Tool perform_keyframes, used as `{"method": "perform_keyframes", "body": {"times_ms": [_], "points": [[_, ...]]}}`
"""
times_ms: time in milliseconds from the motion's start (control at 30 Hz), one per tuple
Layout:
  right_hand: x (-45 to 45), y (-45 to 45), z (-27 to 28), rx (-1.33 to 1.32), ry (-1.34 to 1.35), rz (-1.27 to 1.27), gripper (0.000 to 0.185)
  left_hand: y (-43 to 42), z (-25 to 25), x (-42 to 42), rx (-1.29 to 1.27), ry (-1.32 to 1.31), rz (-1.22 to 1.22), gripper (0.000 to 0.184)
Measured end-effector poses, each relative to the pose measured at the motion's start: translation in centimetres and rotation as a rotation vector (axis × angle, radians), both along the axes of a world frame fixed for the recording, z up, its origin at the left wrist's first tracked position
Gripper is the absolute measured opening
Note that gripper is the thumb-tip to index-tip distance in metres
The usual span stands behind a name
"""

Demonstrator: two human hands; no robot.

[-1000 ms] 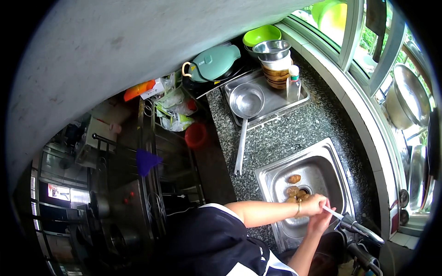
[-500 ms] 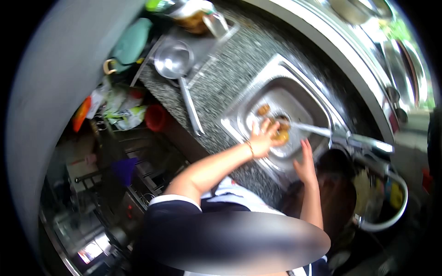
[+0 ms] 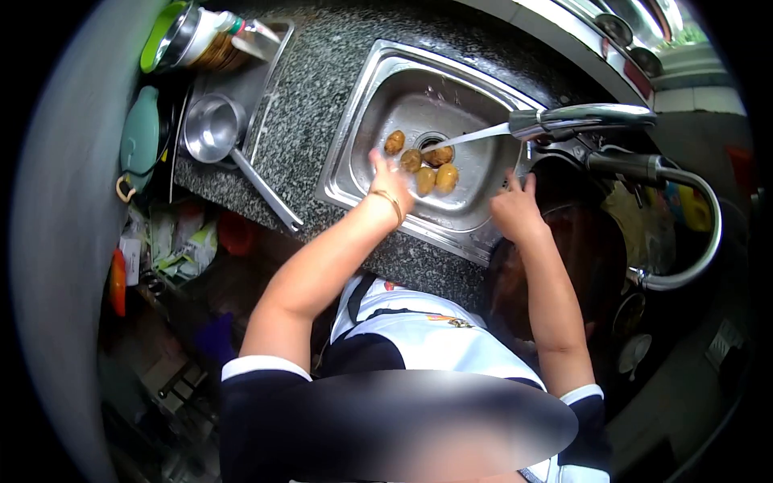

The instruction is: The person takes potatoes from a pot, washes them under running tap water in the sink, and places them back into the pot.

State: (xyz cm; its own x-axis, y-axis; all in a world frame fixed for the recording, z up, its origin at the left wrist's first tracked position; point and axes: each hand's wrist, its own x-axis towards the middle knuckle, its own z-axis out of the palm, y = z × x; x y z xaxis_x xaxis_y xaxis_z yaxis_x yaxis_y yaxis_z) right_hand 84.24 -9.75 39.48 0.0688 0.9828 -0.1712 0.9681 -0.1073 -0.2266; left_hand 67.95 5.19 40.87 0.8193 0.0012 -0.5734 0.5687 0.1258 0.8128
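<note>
Several brown potatoes (image 3: 425,180) lie around the drain in the steel sink (image 3: 483,173). Water runs from the faucet head (image 3: 555,122) down toward the drain. My left hand (image 3: 391,187) is at the sink's near left side, fingers apart and empty, just beside the potatoes; part of it is hidden by its own wrist and bracelet. My right hand (image 3: 518,205) is over the sink's right rim, below the faucet head, with fingers stretched out and nothing in them.
A long-handled steel ladle pan (image 3: 212,129) rests on a metal tray (image 3: 270,76) at the left, its handle over the granite counter (image 3: 310,105). Stacked bowls (image 3: 179,40) stand at the upper left. A curved faucet hose (image 3: 713,217) arches at the right.
My hands were together at the water stream and have moved apart. My left hand was over the potatoes and has drawn back left. The view has turned, showing the sink further up.
</note>
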Motion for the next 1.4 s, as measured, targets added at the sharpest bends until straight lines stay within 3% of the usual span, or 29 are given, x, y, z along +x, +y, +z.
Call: {"method": "perform_keyframes", "body": {"times_ms": [67,133,167,200,233,267,300,367,400,433,533,567,600,667,767,800,867,933,967,1033,1100,1200,1400], "points": [[1.1,0.4,1.4,-0.250,0.682,-0.113,0.043,0.0,-0.5,-0.4,0.766,0.251,-0.655,0.035],[1.7,0.5,4.7,-0.240,1.025,-0.099,0.046,0.5,1.8,-1.6,0.309,-0.336,-0.216,0.040],[1.8,0.7,4.1,-0.199,1.071,-0.148,0.048,0.9,2.4,-1.5,0.003,-0.422,-0.101,0.040],[1.8,0.7,3.8,-0.153,1.110,-0.195,0.050,0.4,1.8,-1.3,-0.343,-0.292,0.139,0.032],[0.6,0.4,3.7,-0.092,0.229,-0.108,0.051,-0.9,1.5,-1.4,0.391,-0.195,-0.091,0.028],[0.5,0.0,2.5,-0.279,-0.166,-0.070,0.052,-2.1,1.4,-1.6,1.123,-0.080,-0.320,0.024],[0.6,-0.8,2.0,-0.268,-0.053,-0.077,0.052,-1.7,2.2,-1.5,1.505,-0.300,-0.648,0.015],[1.2,-1.1,1.9,-0.254,0.057,-0.085,0.051,-2.9,5.1,-1.6,1.021,-0.637,-0.354,0.008],[1.1,-1.5,2.5,-0.217,0.334,-0.140,0.049,-3.5,7.4,-1.6,0.681,-0.805,-0.160,0.008],[1.0,-2.0,2.7,-0.173,0.608,-0.199,0.048,-3.6,9.6,-1.9,0.555,-0.923,-0.182,0.012],[0.4,-3.4,1.8,-0.177,0.569,-0.129,0.046,-3.7,14.9,-2.0,0.364,-1.153,-0.335,0.018],[0.1,-3.6,1.8,-0.192,0.673,-0.160,0.047,-3.8,14.9,-2.1,0.358,-1.155,-0.340,0.018],[-0.2,-3.8,1.9,-0.191,0.677,-0.167,0.047,-3.9,14.8,-2.1,0.418,-1.117,-0.418,0.017],[-0.9,-3.8,2.3,-0.181,0.942,-0.232,0.046,-3.6,14.4,-2.4,0.477,-1.077,-0.508,0.017],[-1.7,-3.9,3.0,-0.182,1.009,-0.333,0.044,-3.4,12.7,-3.7,-0.090,-0.820,-0.204,0.007],[-1.8,-4.2,2.9,-0.189,1.030,-0.374,0.044,-3.7,12.9,-4.0,-0.231,-0.706,-0.081,0.014],[-2.2,-4.9,2.5,-0.157,1.011,-0.400,0.042,-3.7,13.3,-5.4,-0.384,-0.459,0.113,0.017],[-2.3,-5.0,2.4,-0.181,1.028,-0.396,0.041,-4.2,14.8,-6.1,-0.647,-0.192,0.466,0.009],[-2.4,-5.0,2.1,-0.178,1.048,-0.422,0.041,-4.3,15.3,-5.9,-0.785,-0.186,0.552,0.007],[-2.6,-5.1,1.7,-0.208,0.983,-0.354,0.041,-3.6,15.2,-5.2,-0.966,-0.186,0.433,0.006],[-3.3,-5.2,1.0,-0.208,0.987,-0.372,0.041,-3.5,14.6,-4.3,-1.085,-0.210,0.316,0.011],[-4.0,-5.3,-0.4,-0.143,0.999,-0.356,0.039,-4.8,14.4,-2.8,-1.164,-0.207,0.454,0.009],[-3.3,-4.9,-0.8,-0.109,0.973,-0.373,0.038,-6.1,12.9,-1.9,-0.965,-0.467,0.494,0.006]]}}
